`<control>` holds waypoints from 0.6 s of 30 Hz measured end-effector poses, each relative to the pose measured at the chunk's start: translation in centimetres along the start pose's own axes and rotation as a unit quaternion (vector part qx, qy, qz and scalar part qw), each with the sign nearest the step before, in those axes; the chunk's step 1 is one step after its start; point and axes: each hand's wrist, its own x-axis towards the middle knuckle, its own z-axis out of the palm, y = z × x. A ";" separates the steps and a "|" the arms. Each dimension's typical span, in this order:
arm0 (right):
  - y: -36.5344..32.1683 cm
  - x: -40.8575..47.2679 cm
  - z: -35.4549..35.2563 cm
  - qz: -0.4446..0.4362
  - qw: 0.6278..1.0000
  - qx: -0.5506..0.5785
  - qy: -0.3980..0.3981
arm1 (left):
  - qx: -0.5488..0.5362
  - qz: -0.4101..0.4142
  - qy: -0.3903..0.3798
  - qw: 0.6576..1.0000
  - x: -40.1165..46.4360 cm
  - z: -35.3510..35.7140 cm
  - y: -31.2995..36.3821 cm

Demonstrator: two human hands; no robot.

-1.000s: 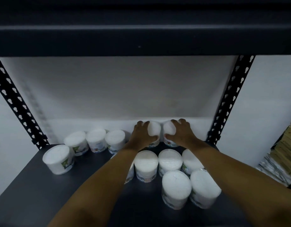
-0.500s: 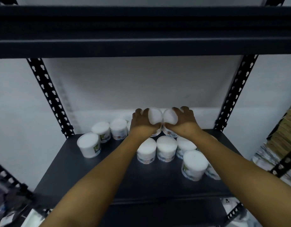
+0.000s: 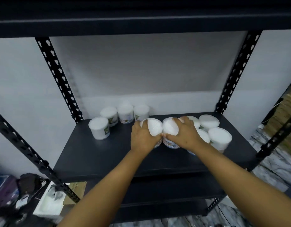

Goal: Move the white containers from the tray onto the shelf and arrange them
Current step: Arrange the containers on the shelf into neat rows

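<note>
1. Containers: printed labels on the side walls; text too small and blurred to read.
2. Cardboard box below the shelf: dark print, illegible.

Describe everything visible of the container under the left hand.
The container under the left hand is a short white round tub with a flat white lid, plastic by its look, its label mostly hidden. It sits tilted on the dark shelf, lid facing the camera. The left hand grips its left side and near edge. It touches the right hand's tub.
</note>
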 end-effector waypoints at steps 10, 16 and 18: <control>3.9 -0.8 2.4 -0.026 0.994 -0.055 -0.093 | 0.026 -0.060 -0.004 0.998 -2.4 3.7 -1.5; 5.6 -0.4 3.7 -0.061 0.991 -0.072 -0.096 | 0.027 -0.086 0.005 0.996 -2.8 5.3 -1.8; 5.9 -0.4 4.1 -0.073 0.990 -0.090 -0.085 | 0.030 -0.086 0.009 0.996 -3.0 5.8 -1.8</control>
